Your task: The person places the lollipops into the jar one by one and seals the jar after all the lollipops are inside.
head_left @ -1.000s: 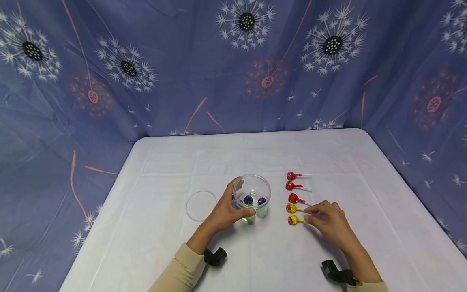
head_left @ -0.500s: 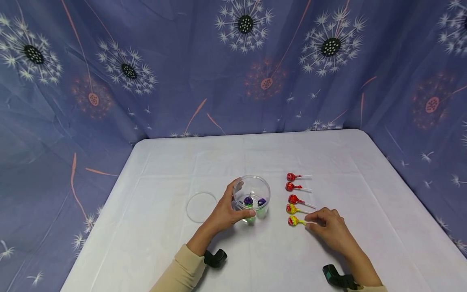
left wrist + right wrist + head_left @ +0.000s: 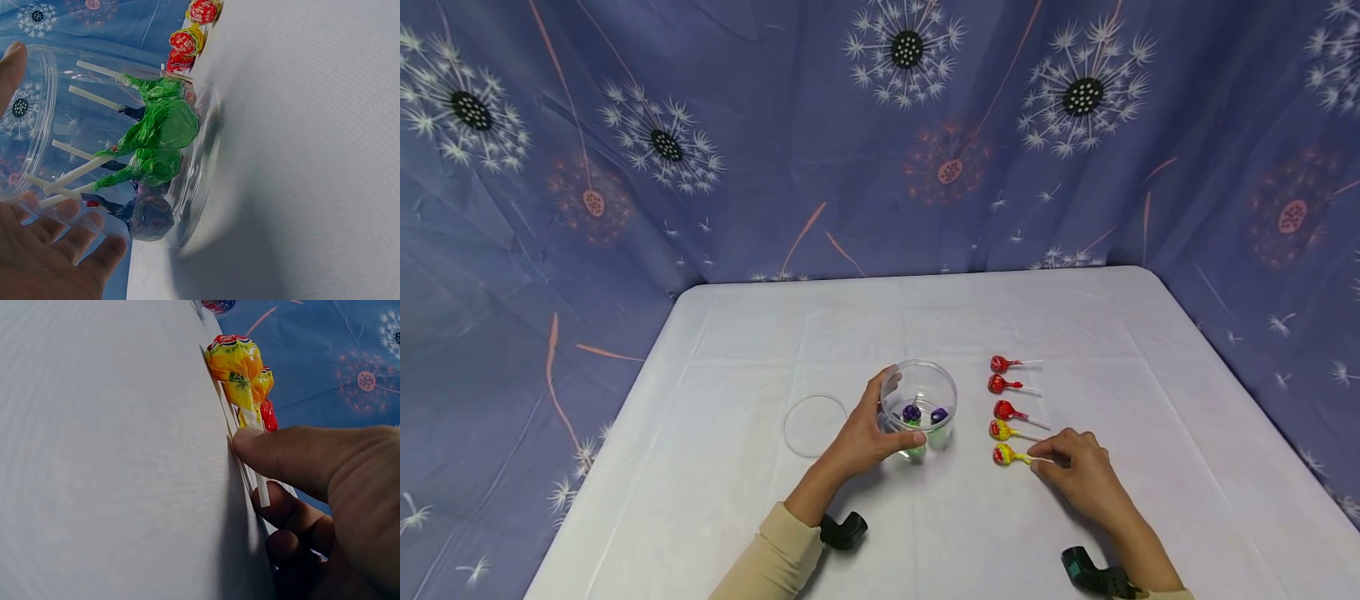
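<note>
My left hand [image 3: 861, 437] grips a clear plastic jar [image 3: 918, 362], thumb on the near side and fingers round the far side. Inside, green-wrapped lollipops [image 3: 175, 125] and purple-wrapped ones [image 3: 912, 413] stand heads down, their white sticks pointing up. With thumb and fingers, my right hand [image 3: 1078, 471] pinches the stick of the nearest yellow lollipop [image 3: 1002, 455], which lies low along the tabletop. Just beyond it lies a second yellow lollipop [image 3: 1000, 429]. The right wrist view shows the thumb [image 3: 275, 450] across the pinched stick.
Three red lollipops [image 3: 1003, 410] continue the column away from me, sticks pointing right. A clear round lid [image 3: 787, 427] lies left of the jar. A white cloth covers the table [image 3: 737, 350], and a blue dandelion-print curtain [image 3: 775, 125] hangs behind and at both sides.
My right hand has drawn slightly toward me, off the second yellow lollipop's stick end, and settled on the nearest yellow lollipop's stick. The left hand and jar stay put.
</note>
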The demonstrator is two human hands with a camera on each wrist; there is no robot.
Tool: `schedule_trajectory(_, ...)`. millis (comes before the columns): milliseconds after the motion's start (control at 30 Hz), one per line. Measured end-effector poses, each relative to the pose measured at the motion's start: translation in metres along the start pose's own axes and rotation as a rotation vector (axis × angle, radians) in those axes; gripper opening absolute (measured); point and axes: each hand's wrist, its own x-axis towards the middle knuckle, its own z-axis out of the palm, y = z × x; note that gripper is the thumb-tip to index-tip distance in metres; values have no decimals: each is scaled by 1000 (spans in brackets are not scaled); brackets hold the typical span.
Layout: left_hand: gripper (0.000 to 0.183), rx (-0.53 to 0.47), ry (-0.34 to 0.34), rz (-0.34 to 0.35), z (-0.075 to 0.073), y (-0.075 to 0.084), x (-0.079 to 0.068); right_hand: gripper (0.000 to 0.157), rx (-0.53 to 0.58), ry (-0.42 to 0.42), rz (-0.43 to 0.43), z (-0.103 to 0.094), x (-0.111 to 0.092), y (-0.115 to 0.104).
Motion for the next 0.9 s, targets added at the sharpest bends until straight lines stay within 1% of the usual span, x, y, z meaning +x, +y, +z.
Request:
schedule_trajectory(433, 97, 10, 0, -1, 1, -3, 0, 11, -7, 16, 22, -2, -2, -4)
schedule_trajectory(700, 96, 16, 6, 3, 1, -4, 0, 15, 17, 73, -43, -12, -1, -13)
schedule_trajectory(900, 97, 14, 7, -6, 0, -3, 0, 12, 38, 105, -85, -19, 6, -24)
